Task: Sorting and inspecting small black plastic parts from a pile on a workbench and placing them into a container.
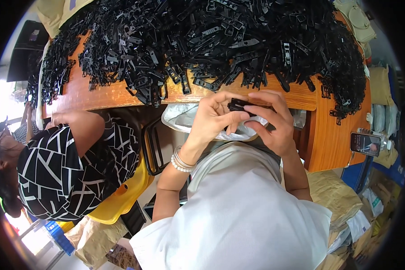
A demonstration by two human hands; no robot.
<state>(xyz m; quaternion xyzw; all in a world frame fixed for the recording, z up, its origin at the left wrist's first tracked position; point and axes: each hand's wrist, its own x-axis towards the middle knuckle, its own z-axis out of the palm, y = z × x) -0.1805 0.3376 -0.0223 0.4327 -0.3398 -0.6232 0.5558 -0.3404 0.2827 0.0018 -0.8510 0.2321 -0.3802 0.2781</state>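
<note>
Between my two hands, just in front of the table's near edge, is a small black plastic part (pixel 237 105), long and narrow. My left hand (pixel 215 116) pinches its left end between thumb and fingers. From the other side my right hand (pixel 274 121) grips it, with thumb and fingertips bent around it. The fingers hide much of the part, so I cannot make out its exact kind. Beyond my hands, a large heap of similar black plastic parts (pixel 220 40) covers much of the table. Below my hands, a white plastic bag (pixel 180 118) lies open at my lap.
The wooden table (pixel 342 148) extends along my right side, where a phone (pixel 365 144) stands at its edge. A person in a black-and-white patterned top (pixel 54 171) sits at my left on a yellow chair (pixel 121 198). Brown paper sacks (pixel 335 191) lie at the lower right.
</note>
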